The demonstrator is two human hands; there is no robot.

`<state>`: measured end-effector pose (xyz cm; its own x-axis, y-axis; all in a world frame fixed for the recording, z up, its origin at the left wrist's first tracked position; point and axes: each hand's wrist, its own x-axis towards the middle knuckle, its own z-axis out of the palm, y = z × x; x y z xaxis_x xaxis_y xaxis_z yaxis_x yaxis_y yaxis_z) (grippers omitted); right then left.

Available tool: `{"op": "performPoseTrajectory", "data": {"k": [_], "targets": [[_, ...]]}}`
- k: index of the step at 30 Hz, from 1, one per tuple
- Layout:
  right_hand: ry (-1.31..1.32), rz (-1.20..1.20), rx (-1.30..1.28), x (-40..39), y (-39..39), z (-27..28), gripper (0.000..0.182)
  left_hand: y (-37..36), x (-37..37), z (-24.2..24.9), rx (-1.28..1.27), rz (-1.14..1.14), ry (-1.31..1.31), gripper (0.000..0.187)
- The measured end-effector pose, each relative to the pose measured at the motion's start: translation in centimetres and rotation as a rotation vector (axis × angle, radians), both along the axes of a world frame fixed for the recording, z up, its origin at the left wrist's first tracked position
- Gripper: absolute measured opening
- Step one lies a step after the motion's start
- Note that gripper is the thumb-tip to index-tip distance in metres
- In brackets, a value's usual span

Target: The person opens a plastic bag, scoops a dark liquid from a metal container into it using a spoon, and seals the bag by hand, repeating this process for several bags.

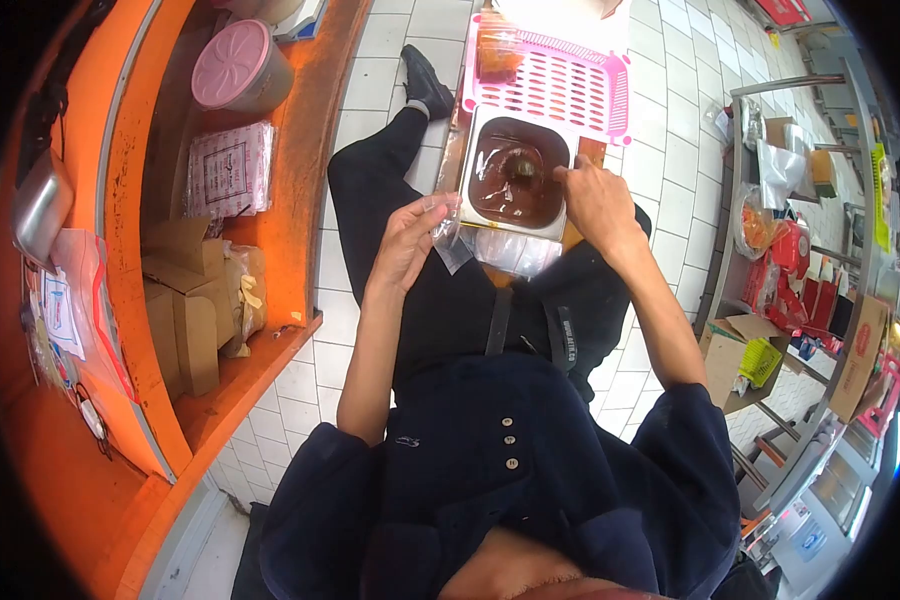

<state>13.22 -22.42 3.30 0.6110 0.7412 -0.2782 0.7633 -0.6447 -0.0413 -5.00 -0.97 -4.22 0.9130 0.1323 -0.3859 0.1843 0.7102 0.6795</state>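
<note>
A square metal container (518, 218) of brown sauce (505, 195) stands in front of me, between my legs. My left hand (410, 235), at the container's left side, pinches a small clear plastic bag (454, 240). My right hand (600, 205) is closed at the container's right rim. It seems to grip the handle of a small ladle (522, 170), whose round end sits in the sauce; the handle is mostly hidden. Against the container's near side lies a stack of clear plastic bags (515, 252).
A pink perforated basket (585, 90) beyond the container holds a clear jar with orange-brown contents (500, 50). At left, an orange shelf (305, 250) holds a pink-lidded tub (235, 65), packets (232, 170) and cardboard boxes (185, 310). A metal rack (730, 230) with goods stands right.
</note>
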Motion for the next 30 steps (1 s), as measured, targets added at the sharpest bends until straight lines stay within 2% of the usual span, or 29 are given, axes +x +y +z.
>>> {"op": "performPoseTrajectory", "data": {"k": [1, 3, 5, 9, 11, 13, 15, 20, 23, 30], "targets": [[-0.052, -0.018, 0.031, 0.2, 0.3, 0.0, 0.025, 0.0, 0.1, -0.1, -0.006, 0.008, -0.005, 0.047], [0.022, -0.010, 0.055, -0.5, 0.6, -0.3, 0.027, 0.0, 0.0, 0.1, -0.012, 0.016, -0.007, 0.044], [0.114, 0.105, 0.109, -1.2, 0.2, -1.1, 0.028, -0.1, 0.2, 0.5, 0.029, 0.009, 0.005, 0.048], [0.272, 0.114, 0.177, -0.3, -1.5, 2.3, 0.023, -0.2, 0.4, 1.1, 0.066, -0.013, 0.016, 0.048], [0.266, 0.051, 0.167, 0.6, -2.1, 3.1, 0.021, -0.4, 0.8, 1.8, 0.156, -0.038, 0.012, 0.049], [0.063, 0.023, 0.155, 1.7, -2.7, 3.1, 0.028, -0.6, 1.1, 2.4, 0.209, -0.054, 0.015, 0.048], [0.063, 0.006, 0.135, 2.6, -2.8, 2.6, 0.031, -0.7, 1.6, 3.1, 0.270, -0.067, 0.016, 0.048], [-0.145, 0.128, 0.102, 2.8, -3.3, 0.3, 0.028, -1.3, 2.6, 4.3, 0.304, -0.108, 0.017, 0.044], [-0.151, 0.126, -0.002, 2.4, -3.2, -0.4, 0.024, -1.6, 3.0, 4.6, 0.299, -0.110, -0.007, 0.041], [-0.038, 0.111, 0.007, 1.1, -4.4, -0.8, 0.021, -2.2, 3.1, 4.5, 0.300, -0.084, -0.039, 0.038]]}}
